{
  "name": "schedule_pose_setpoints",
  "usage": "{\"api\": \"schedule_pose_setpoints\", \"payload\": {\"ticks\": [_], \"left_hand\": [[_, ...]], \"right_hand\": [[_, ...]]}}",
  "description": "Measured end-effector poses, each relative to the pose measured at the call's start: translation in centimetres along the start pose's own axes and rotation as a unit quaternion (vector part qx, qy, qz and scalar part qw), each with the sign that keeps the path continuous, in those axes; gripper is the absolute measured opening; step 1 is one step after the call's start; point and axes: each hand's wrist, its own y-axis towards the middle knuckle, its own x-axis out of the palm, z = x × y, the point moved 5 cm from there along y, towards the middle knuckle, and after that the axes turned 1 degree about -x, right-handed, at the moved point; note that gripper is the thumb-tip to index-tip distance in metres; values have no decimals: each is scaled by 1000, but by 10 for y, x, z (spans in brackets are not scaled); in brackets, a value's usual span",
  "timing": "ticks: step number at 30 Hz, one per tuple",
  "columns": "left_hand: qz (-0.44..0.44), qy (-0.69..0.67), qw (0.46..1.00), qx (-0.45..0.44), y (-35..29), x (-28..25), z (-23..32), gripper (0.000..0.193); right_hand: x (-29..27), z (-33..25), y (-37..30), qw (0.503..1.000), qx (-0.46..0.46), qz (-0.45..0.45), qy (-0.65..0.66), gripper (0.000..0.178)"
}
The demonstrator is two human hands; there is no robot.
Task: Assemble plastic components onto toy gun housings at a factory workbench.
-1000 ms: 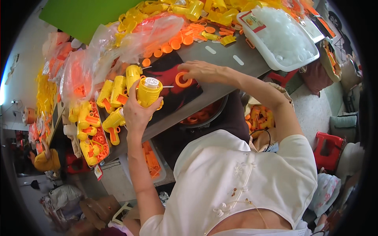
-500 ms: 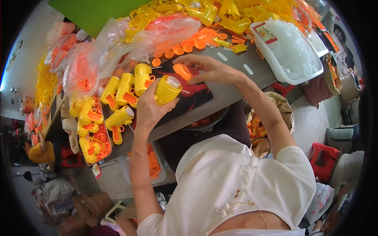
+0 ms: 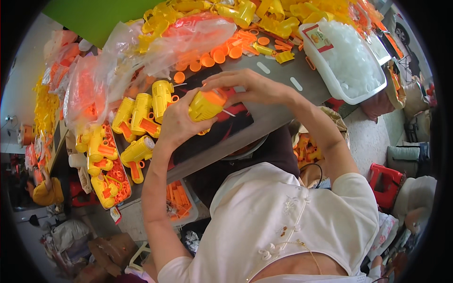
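My left hand (image 3: 178,121) is wrapped round the yellow barrel of a toy gun (image 3: 203,109) above the near part of the table. An orange cap (image 3: 217,96) sits against the barrel's right end. The fingers of my right hand (image 3: 255,87) curve round that cap, thumb below and fingertips above. A thin pale strip sticks out beneath the cap. Left of my left hand, several similar yellow toy guns with orange parts lie on the table, one of them (image 3: 137,152) nearest my left forearm. Whether the cap is seated fully cannot be made out.
Loose orange round caps (image 3: 207,60) and yellow plastic parts (image 3: 278,23) pile along the far side, beside clear bags (image 3: 188,42). A white tub (image 3: 351,70) of translucent pieces stands at right. At left is a tray (image 3: 123,200) of orange parts and toy guns.
My right hand has brought the orange cap left and down onto the end of the yellow toy gun. The barrel's pale end is now covered. My view has shifted slightly.
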Motion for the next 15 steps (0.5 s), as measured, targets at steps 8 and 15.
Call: {"api": "schedule_pose_setpoints", "payload": {"ticks": [8, 15], "left_hand": [[-4, -7, 1000, 4, 4, -1, -7, 69], [-12, -22, 1000, -6, 7, -3, -15, 71]], "right_hand": [[5, 9, -2, 1000, -1, 15, -1, 60], [9, 19, 0, 999, -15, 25, 43, 61]]}}
